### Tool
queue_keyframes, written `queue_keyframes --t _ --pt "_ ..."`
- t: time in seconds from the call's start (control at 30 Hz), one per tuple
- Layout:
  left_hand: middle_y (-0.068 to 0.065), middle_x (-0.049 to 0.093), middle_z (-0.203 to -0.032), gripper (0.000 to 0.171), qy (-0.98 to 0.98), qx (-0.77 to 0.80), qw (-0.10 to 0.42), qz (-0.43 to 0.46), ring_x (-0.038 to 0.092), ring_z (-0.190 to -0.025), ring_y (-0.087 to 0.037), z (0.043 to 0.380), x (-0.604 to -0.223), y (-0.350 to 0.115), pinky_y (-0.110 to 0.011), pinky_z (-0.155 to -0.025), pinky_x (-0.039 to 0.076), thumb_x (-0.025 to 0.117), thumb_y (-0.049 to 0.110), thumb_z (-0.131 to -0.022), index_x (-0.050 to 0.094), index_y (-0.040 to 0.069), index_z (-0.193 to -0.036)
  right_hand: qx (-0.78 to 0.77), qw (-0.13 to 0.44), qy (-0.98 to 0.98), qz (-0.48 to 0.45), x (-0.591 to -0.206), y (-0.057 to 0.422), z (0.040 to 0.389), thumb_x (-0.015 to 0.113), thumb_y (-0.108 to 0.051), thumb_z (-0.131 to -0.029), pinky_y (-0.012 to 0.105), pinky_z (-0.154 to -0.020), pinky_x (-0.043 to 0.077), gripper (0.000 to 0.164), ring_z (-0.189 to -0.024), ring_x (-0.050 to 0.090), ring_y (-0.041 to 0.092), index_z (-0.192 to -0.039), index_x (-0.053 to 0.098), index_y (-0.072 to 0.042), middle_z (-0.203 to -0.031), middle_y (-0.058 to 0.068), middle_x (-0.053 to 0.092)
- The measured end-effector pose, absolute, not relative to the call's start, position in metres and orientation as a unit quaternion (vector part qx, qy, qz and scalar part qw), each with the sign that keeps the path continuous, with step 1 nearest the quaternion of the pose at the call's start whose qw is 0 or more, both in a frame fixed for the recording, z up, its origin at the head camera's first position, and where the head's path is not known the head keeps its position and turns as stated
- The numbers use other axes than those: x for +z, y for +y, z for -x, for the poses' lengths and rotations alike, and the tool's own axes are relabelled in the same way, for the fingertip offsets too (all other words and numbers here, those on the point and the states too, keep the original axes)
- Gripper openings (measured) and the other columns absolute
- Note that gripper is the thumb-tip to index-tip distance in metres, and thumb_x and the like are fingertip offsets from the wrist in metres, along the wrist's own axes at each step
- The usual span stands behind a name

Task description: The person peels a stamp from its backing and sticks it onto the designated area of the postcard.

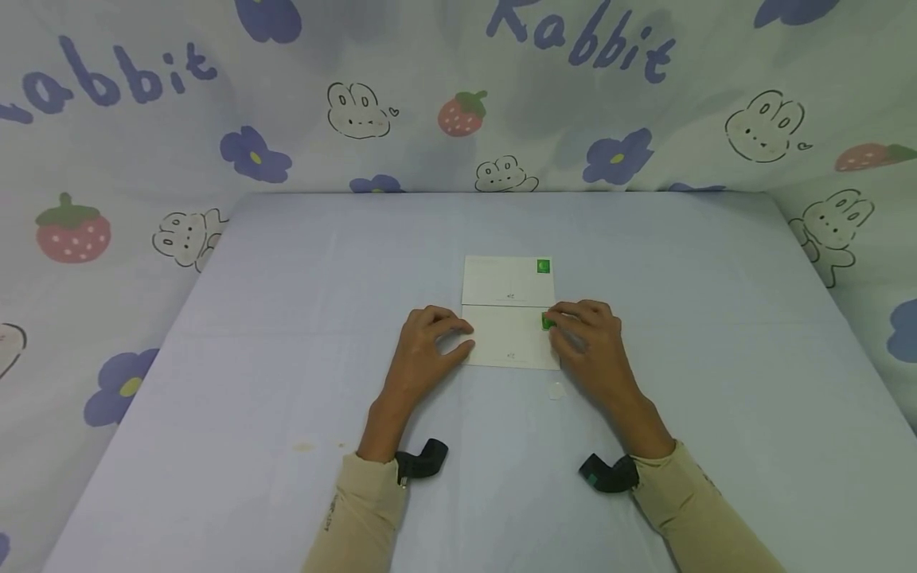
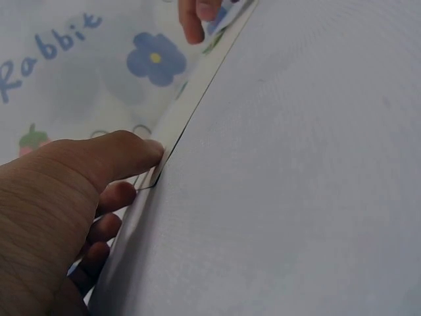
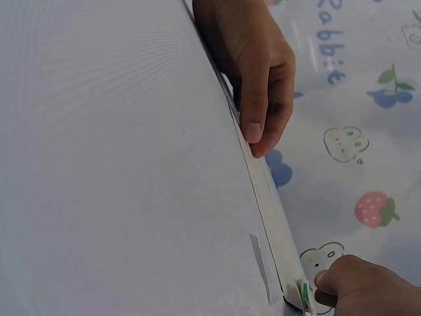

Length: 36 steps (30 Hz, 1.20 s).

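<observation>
A cream envelope [image 1: 510, 338] lies flat on the table in front of the person. At its left edge the left hand [image 1: 428, 346] rests its thumb and fingertips, slightly apart; the thumb [image 2: 141, 153] presses near a corner. The right hand [image 1: 591, 338] pinches a small green stamp [image 1: 548, 321] at the envelope's upper right corner. In the right wrist view that stamp [image 3: 304, 296] stands tilted at the fingertips, partly hidden. Directly behind, edge to edge, lies a second cream envelope [image 1: 505, 280] with a green stamp [image 1: 544, 267] in its upper right corner.
A small clear or whitish square slip [image 1: 556, 391] lies just in front of the near envelope, by the right hand. The white-covered table [image 1: 251, 318] reaches back to a printed cloth [image 1: 408, 48] with rabbits, strawberries and flowers.
</observation>
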State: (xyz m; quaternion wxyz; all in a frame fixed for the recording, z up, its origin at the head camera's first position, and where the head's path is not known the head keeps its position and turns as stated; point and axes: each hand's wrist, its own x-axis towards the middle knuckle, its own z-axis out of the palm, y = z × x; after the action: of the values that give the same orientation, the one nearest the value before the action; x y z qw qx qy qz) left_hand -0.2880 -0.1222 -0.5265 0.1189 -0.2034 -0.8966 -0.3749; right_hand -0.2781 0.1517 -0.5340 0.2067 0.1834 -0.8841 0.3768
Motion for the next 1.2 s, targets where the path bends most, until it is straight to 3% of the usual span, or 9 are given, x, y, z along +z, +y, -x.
queue_keyframes --t 0.17,0.4,0.73,1.2 --pt "-0.005 0.063 -0.104 0.016 -0.897 -0.373 0.120 0.204 0.052 -0.099 -0.026 0.2880 -0.5268 -0.1220 -0.039 -0.087 0.044 0.085 0.012 -0.082 0.078 0.012 -0.095 0.357 0.188 -0.895 -0.190 -0.5361 0.1521 0.2772 0.077 -0.002 -0.086 0.062 -0.094 0.032 0.022 -0.114 0.051 0.034 -0.108 0.077 -0.004 -0.117 0.009 0.069" --pt "-0.005 0.063 -0.105 0.016 -0.900 -0.367 0.118 0.200 0.052 -0.100 -0.026 0.2880 -0.5243 -0.1235 -0.039 -0.087 0.044 0.085 0.012 -0.082 0.078 0.011 -0.096 0.346 0.210 -0.889 -0.214 -0.5374 0.1502 0.2803 0.076 -0.001 -0.085 0.061 -0.093 0.034 0.021 -0.110 0.054 0.034 -0.106 0.078 -0.004 -0.114 0.010 0.071" --pt "-0.005 0.062 -0.105 0.017 -0.900 -0.370 0.119 0.197 0.052 -0.101 -0.026 0.2872 -0.5260 -0.1248 -0.040 -0.088 0.044 0.085 0.014 -0.081 0.077 0.012 -0.096 0.381 0.244 -0.874 -0.178 -0.5296 0.1486 0.2777 0.070 0.003 -0.085 0.053 -0.090 0.036 0.024 -0.113 0.053 0.031 -0.107 0.077 -0.004 -0.114 0.009 0.070" --pt "-0.005 0.062 -0.105 0.015 -0.900 -0.370 0.113 0.200 0.052 -0.101 -0.026 0.2882 -0.5237 -0.1214 -0.039 -0.089 0.043 0.084 0.012 -0.083 0.077 0.012 -0.096 0.355 0.204 -0.894 -0.180 -0.5321 0.1528 0.2751 0.078 -0.001 -0.084 0.056 -0.091 0.034 0.011 -0.108 0.055 0.030 -0.094 0.080 -0.004 -0.106 0.009 0.073"
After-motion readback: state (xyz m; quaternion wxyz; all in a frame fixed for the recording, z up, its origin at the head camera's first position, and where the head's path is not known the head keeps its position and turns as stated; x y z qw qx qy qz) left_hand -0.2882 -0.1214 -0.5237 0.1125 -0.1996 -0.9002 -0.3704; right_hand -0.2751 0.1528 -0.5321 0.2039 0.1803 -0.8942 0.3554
